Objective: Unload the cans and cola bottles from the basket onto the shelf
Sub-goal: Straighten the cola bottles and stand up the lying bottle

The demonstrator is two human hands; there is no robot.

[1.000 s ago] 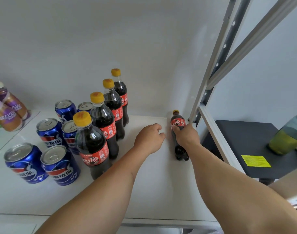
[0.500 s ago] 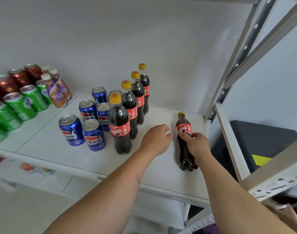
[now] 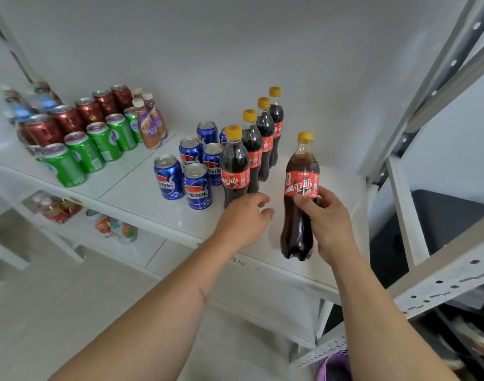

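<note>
**Inspector:** White metal shelf carries the stock. State the item in hand.

**Assistant:** One dark plastic cola bottle with yellow cap and red label, upright near the shelf's front right corner. The right hand wraps its waist, thumb across the label's lower edge, fingers behind. Whether the base touches the board I cannot tell.

**Inspector:** Reason for that grip?

**Assistant:** In my judgement, a mid-body hold keeps the tall bottle vertical while it is positioned.

**Inspector:** The other hand?

**Assistant:** The left hand holds nothing, fingers loosely curled, just in front of the nearest bottle in the row of four yellow-capped cola bottles. Likely placed to steady that row.

**Inspector:** Neighbouring stock?

**Assistant:** Blue drink cans grouped left of the row; green cans and dark red cans further left, sorted by kind. The basket is not in view.

**Inspector:** Risk?

**Assistant:** The held bottle stands close to the front edge.
</note>
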